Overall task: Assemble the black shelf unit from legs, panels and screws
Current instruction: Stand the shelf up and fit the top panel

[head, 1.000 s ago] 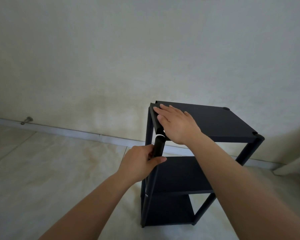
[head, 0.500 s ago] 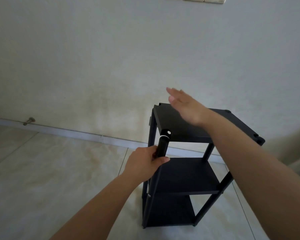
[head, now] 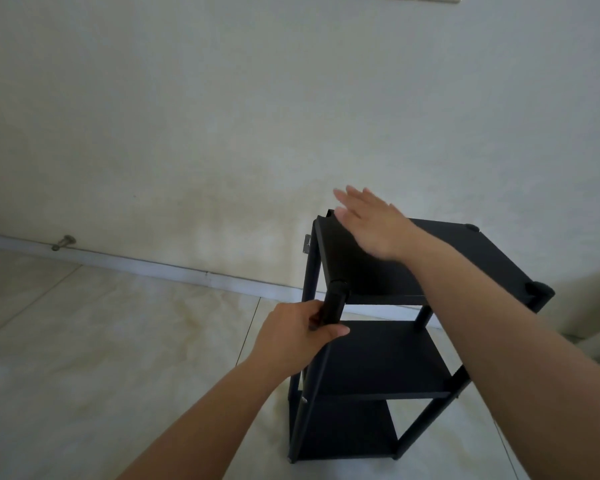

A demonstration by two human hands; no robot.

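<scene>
— What are the hands doing right now?

— The left hand (head: pixel 297 336) is gripping the near front leg (head: pixel 333 306) of the black shelf unit (head: pixel 378 358), fingers and thumb curling round the post just under its top end. The right hand (head: pixel 374 225) is hanging flat, fingers straight and lying close together, over the top panel (head: pixel 465 258); it is blurred, and I cannot tell whether it is touching the panel or sitting a little above it.

— Where is the panel sitting?

— Directly beneath the right palm and stretching off to the right of it. Its near left corner is lying just above the left hand, right by the top of the gripped leg.

— And below the hands?

— The middle shelf (head: pixel 388 362) is sitting right of the left wrist, and the bottom shelf (head: pixel 347 434) lower again, near the tiled floor (head: pixel 101 341). The unit is standing upright. Beyond the right fingertips the pale wall (head: pixel 222 116) is rising, its white skirting (head: pixel 136 263) running off to the left of both hands, with a small metal stub (head: pixel 63 242) poking out far to the left.
</scene>
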